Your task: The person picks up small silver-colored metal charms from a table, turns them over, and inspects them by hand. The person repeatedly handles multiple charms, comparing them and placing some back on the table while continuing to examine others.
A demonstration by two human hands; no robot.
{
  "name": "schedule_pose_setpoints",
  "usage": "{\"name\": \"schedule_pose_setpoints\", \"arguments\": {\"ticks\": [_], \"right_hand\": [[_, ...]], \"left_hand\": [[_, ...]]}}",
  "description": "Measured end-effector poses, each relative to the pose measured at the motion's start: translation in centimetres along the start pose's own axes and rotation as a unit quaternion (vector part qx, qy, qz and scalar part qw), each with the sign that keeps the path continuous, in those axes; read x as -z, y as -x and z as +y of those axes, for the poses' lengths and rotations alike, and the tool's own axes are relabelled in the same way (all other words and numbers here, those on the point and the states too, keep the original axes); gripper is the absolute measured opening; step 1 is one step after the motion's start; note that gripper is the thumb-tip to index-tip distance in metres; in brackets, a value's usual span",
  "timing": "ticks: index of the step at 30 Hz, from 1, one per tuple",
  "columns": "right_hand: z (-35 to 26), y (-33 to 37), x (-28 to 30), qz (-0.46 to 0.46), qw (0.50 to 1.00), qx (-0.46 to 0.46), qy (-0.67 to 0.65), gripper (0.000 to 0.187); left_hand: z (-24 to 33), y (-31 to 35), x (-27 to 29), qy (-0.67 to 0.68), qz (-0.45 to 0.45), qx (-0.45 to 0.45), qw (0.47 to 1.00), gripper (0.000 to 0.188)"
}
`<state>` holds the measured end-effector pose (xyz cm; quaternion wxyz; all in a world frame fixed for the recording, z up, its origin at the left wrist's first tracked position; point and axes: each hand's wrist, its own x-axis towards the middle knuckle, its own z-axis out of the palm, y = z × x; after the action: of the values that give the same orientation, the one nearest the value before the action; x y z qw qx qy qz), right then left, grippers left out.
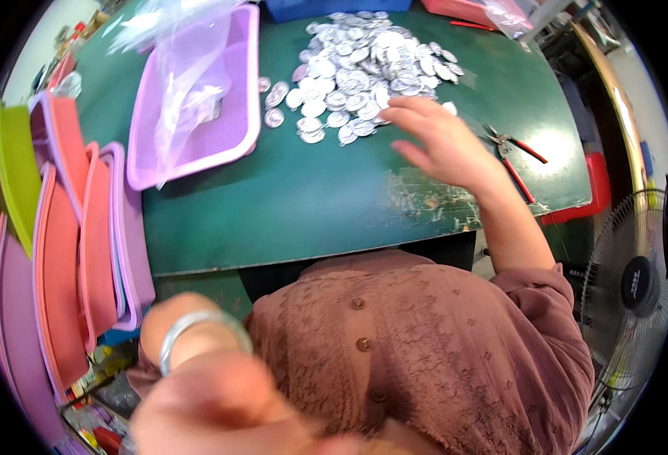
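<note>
A heap of silver oval metal pieces (364, 68), medal-like and some with small loops, lies on the green table (296, 201). My right hand (440, 144) hovers at the near right edge of the heap, fingers stretched out and thumb apart. Nothing shows in its grasp, and I cannot tell whether the fingertips touch the pieces. Close to the camera, at the lower left, is my left hand (220, 409), blurred, with a silver bangle (173, 340) on the wrist. Its fingers are smeared, so anything held there is hidden.
Left of the heap stands a lilac plastic basket (252, 83) with a clear plastic bag (182, 98) over it. Red-handled pliers (510, 155) lie to the right. Stacked pink, purple and green baskets (61, 273) flank the table's left side; a fan (630, 288) stands at the right.
</note>
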<state>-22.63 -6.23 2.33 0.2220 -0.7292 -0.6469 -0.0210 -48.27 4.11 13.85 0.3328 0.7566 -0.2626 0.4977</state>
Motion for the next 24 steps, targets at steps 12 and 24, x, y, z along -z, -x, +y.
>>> {"name": "schedule_pose_setpoints", "arguments": {"ticks": [12, 24], "right_hand": [[-1.1, -5.3, -6.7, -0.006, 0.989, 0.099, 0.105, 0.038], [0.3, -13.6, -10.5, -0.010, 0.994, 0.082, 0.068, 0.053]], "left_hand": [[-2.8, -0.3, -0.9, 0.297, -0.020, -0.039, 0.954, 0.038], [-5.5, 3.9, 1.3, 0.109, -0.216, 0.192, 0.951, 0.020]]}}
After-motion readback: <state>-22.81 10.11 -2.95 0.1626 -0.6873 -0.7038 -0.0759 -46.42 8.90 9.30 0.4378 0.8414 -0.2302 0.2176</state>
